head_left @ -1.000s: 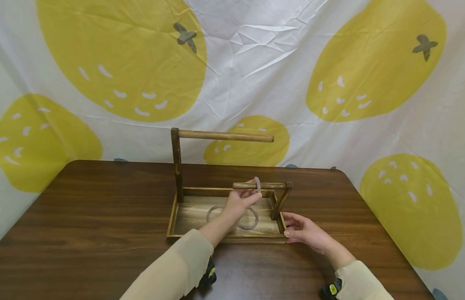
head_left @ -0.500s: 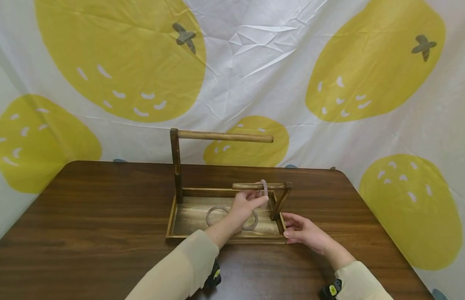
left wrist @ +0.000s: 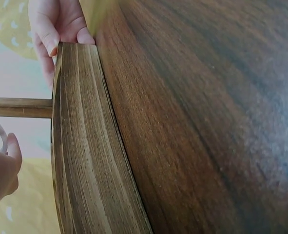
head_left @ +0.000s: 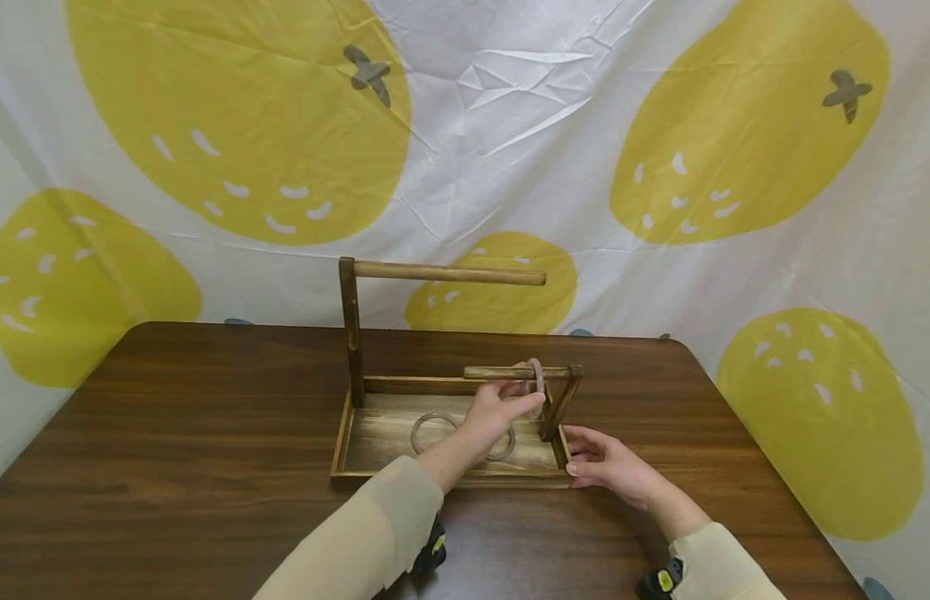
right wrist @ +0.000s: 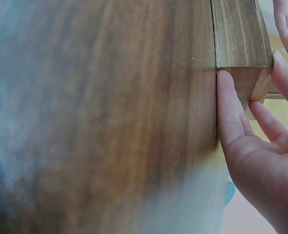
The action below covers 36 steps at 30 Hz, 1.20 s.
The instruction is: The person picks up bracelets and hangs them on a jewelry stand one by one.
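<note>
A wooden jewelry stand with a shallow tray (head_left: 450, 482) stands on the table, with a tall bar (head_left: 450, 272) and a short lower bar (head_left: 502, 372). My left hand (head_left: 489, 419) pinches a pale, translucent bangle (head_left: 540, 379) that encircles the lower bar near its upright post (head_left: 562, 408). In the tray lie two more pale bangles: the left bangle (head_left: 415, 433), and the right bangle (head_left: 512, 443) partly hidden behind my wrist. At the tray's right front corner, my right hand (head_left: 615, 471) rests its thumb at the rim and its extended fingers against the outer end.
The dark wooden table (head_left: 172, 450) extends around the stand on all sides. Behind it hangs a white cloth (head_left: 510, 150) printed with large yellow fruit. The tall bar runs behind and above the lower bar, its right end free.
My left hand has slid the bangle rightward along the lower bar, closer to the post. The right hand stays at the tray's corner.
</note>
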Each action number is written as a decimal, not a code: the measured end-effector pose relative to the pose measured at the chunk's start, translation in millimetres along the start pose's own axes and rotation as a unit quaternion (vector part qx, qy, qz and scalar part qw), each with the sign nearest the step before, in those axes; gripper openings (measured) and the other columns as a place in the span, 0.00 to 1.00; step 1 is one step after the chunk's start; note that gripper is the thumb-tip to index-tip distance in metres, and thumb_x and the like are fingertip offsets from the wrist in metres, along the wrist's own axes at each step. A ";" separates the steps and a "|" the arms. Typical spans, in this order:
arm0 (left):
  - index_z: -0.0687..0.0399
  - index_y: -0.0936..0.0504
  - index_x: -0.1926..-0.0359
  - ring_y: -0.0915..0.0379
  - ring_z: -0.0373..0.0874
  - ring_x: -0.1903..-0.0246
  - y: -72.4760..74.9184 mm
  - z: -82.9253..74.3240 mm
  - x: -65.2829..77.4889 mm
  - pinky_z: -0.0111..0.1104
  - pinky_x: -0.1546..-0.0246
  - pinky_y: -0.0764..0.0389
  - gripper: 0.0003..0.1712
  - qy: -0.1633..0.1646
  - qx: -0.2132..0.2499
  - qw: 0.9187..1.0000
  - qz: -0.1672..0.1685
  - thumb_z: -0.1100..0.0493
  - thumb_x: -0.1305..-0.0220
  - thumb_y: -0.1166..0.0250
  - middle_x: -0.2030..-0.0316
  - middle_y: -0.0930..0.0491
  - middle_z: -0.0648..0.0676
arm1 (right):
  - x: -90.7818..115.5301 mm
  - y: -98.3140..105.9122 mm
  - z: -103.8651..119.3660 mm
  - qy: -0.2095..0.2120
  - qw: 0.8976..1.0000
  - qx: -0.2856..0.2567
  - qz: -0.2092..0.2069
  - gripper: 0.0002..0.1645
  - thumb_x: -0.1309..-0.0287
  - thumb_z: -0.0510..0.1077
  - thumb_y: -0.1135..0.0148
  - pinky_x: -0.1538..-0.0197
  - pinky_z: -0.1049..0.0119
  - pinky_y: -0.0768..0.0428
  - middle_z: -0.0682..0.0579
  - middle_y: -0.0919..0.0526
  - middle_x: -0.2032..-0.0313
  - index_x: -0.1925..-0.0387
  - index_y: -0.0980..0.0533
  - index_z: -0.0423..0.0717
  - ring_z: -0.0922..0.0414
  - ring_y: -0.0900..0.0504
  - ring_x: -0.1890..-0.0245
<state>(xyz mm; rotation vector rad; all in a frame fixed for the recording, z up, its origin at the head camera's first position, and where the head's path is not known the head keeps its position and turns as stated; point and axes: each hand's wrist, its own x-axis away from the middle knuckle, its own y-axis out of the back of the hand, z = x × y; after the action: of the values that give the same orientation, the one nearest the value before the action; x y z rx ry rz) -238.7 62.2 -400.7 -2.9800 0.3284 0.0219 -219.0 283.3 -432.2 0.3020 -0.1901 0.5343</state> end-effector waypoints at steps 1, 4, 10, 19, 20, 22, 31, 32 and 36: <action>0.60 0.30 0.38 0.34 0.56 0.40 0.0 0.2 -0.6 0.44 0.42 0.29 0.30 -0.003 0.003 1.000 0.000 0.61 0.43 0.36 0.43 0.27 0.65 | 0.0 -0.1 0.0 0.000 1.000 0.000 0.000 0.45 0.40 0.42 0.41 0.53 0.58 0.19 0.27 0.36 0.44 0.32 0.54 0.27 0.58 0.24 0.55; 0.60 0.33 0.36 0.34 0.57 0.40 0.6 0.7 -1.9 0.43 0.42 0.30 0.33 -0.004 0.009 1.000 0.004 0.62 0.43 0.35 0.43 0.27 0.65 | -0.1 -0.6 -0.6 0.002 1.000 0.003 0.001 0.45 0.39 0.41 0.41 0.53 0.58 0.19 0.27 0.36 0.44 0.32 0.54 0.27 0.58 0.24 0.55; 0.55 0.43 0.30 0.38 0.57 0.37 12.0 -4.1 1.9 0.50 0.37 0.36 0.40 0.009 -0.005 1.000 0.029 0.57 0.40 0.36 0.39 0.32 0.66 | -0.5 -1.3 -1.3 0.002 1.000 0.002 0.001 0.44 0.39 0.41 0.42 0.53 0.58 0.19 0.27 0.36 0.43 0.31 0.54 0.28 0.57 0.24 0.55; 0.49 0.44 0.29 0.45 0.61 0.34 48.3 -15.5 9.7 0.53 0.40 0.33 0.41 0.022 -0.070 0.996 0.041 0.53 0.40 0.36 0.32 0.45 0.64 | 0.3 -1.6 -0.5 0.011 1.000 0.006 0.000 0.44 0.39 0.40 0.42 0.54 0.59 0.19 0.26 0.36 0.45 0.32 0.55 0.26 0.58 0.24 0.56; 0.47 0.44 0.29 0.45 0.61 0.34 52.2 -16.2 10.8 0.53 0.41 0.33 0.41 0.026 -0.081 0.996 0.040 0.53 0.40 0.36 0.31 0.46 0.63 | 0.1 -1.6 -1.1 0.011 1.000 0.006 0.000 0.45 0.40 0.40 0.42 0.54 0.59 0.19 0.26 0.36 0.45 0.32 0.55 0.26 0.58 0.24 0.56; 0.48 0.45 0.29 0.46 0.61 0.33 59.2 -17.2 12.5 0.54 0.40 0.34 0.41 0.022 -0.098 0.994 0.044 0.53 0.40 0.36 0.30 0.48 0.62 | 0.0 -1.6 -1.9 0.008 1.000 0.005 0.000 0.45 0.40 0.40 0.41 0.54 0.59 0.19 0.27 0.36 0.45 0.32 0.54 0.26 0.58 0.24 0.56; 0.53 0.44 0.29 0.48 0.61 0.33 85.4 -15.5 18.8 0.55 0.39 0.36 0.45 0.005 -0.175 0.983 0.054 0.54 0.44 0.33 0.31 0.44 0.60 | -0.6 -0.8 -2.1 0.009 1.000 0.005 -0.001 0.45 0.40 0.40 0.41 0.54 0.58 0.19 0.27 0.37 0.44 0.32 0.54 0.27 0.57 0.24 0.55; 0.53 0.44 0.29 0.48 0.61 0.33 87.7 -15.2 19.6 0.55 0.39 0.36 0.45 0.005 -0.186 0.981 0.056 0.54 0.44 0.32 0.31 0.44 0.60 | -0.6 -0.8 -2.1 0.009 1.000 0.006 -0.002 0.45 0.40 0.40 0.41 0.54 0.58 0.19 0.27 0.37 0.44 0.32 0.54 0.27 0.57 0.24 0.56; 0.56 0.43 0.30 0.47 0.62 0.33 95.6 -12.8 21.6 0.54 0.38 0.38 0.47 0.000 -0.250 0.966 0.067 0.54 0.48 0.30 0.32 0.44 0.62 | -0.4 -0.9 -0.9 0.009 1.000 0.007 -0.002 0.45 0.40 0.40 0.41 0.54 0.58 0.19 0.27 0.37 0.44 0.32 0.54 0.27 0.57 0.24 0.56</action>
<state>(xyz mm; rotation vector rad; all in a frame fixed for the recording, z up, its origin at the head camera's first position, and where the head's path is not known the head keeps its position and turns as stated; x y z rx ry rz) -238.4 -36.6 -402.1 -3.4463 0.6048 0.1394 -218.8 282.7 -433.3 0.3119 -0.1688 0.5347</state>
